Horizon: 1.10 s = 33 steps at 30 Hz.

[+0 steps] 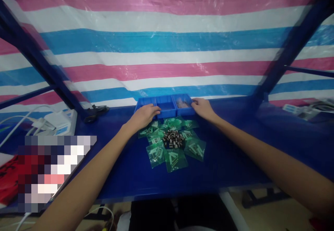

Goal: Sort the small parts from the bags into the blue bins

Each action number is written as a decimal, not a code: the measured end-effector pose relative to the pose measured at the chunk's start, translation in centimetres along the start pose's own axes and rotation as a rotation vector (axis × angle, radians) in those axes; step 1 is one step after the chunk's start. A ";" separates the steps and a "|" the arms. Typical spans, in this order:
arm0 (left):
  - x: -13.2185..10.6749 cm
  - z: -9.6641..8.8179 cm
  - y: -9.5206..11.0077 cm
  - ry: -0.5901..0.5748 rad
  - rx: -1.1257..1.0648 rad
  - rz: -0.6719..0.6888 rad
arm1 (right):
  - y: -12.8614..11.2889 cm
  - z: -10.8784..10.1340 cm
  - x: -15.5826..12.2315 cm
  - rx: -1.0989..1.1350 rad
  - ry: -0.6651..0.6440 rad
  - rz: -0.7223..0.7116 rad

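Three blue plastic bins (166, 111) stand side by side at the back of the table. My left hand (146, 115) is closed at the front of the left and middle bins, its fingertips on the rim there. At the right side wall of the right bin (185, 110), my right hand (204, 108) pinches the edge. Inside that bin lie some small pale clear-looking pieces. In front of the bins, green see-through bags (176, 160) with small metallic strips form a ring around a pile of small dark and silvery parts (172, 139).
A blurred-out flat panel (56, 172) and a white power strip (66, 121) with plugs and cables lie on the left. A dark cable (97, 110) sits behind them. White cables (310, 107) lie at far right. Blue frame posts and a striped sheet (167, 39) close the back.
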<state>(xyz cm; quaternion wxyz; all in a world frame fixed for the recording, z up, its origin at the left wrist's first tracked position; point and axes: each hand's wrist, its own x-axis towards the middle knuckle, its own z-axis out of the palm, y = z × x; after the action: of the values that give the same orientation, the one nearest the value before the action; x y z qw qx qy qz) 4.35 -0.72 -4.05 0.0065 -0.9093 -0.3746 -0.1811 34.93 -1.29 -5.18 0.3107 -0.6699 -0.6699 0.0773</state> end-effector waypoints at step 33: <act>0.3 -1.3 3.2 -0.057 0.327 -0.079 | 0.3 0.5 0.5 -0.091 0.080 0.049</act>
<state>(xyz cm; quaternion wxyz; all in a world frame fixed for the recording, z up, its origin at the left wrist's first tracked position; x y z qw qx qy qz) 6.31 -2.97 -2.35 0.1369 -0.8855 -0.4344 -0.0920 35.03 -0.63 -5.57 0.3044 -0.7020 -0.6432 0.0277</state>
